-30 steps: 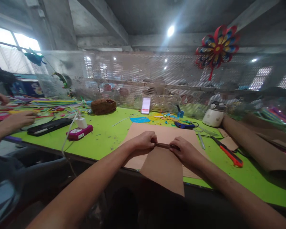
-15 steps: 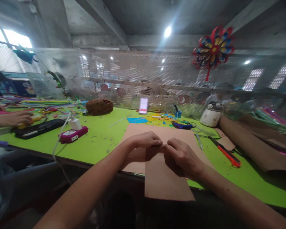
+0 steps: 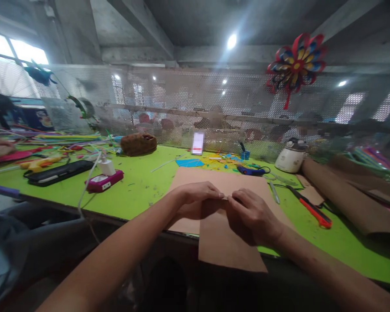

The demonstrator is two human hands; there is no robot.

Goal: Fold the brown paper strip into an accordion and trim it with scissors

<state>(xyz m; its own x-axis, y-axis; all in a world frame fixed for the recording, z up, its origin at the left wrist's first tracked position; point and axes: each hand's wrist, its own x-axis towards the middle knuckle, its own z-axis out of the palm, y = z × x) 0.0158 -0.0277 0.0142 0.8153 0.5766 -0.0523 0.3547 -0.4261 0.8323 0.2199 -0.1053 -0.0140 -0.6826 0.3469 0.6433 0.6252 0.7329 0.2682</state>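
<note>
A sheet of brown paper (image 3: 229, 247) hangs over the front edge of the green table, its upper edge raised between my hands. My left hand (image 3: 203, 192) pinches that upper edge from the left, fingers closed. Close beside it, my right hand (image 3: 251, 210) pinches the same edge with thumb and bent fingers. The fingertips of the two hands almost meet. Beneath them a larger brown sheet (image 3: 188, 177) lies flat on the table, partly covered by my forearms and hands.
To the right lie a red-and-black cutter (image 3: 315, 212), a grey pen-like tool (image 3: 274, 192) and rolled brown paper (image 3: 344, 195). A blue glue gun (image 3: 253, 170), paper scraps and a white kettle (image 3: 290, 156) stand behind. A purple power strip (image 3: 104, 180) and another person's hand (image 3: 0, 147) are left.
My hands keep their pinch on the paper's edge, with the fingers shifting slightly. The other person's hand has drawn back to the left, uncovering a yellow object. The view has turned slightly.
</note>
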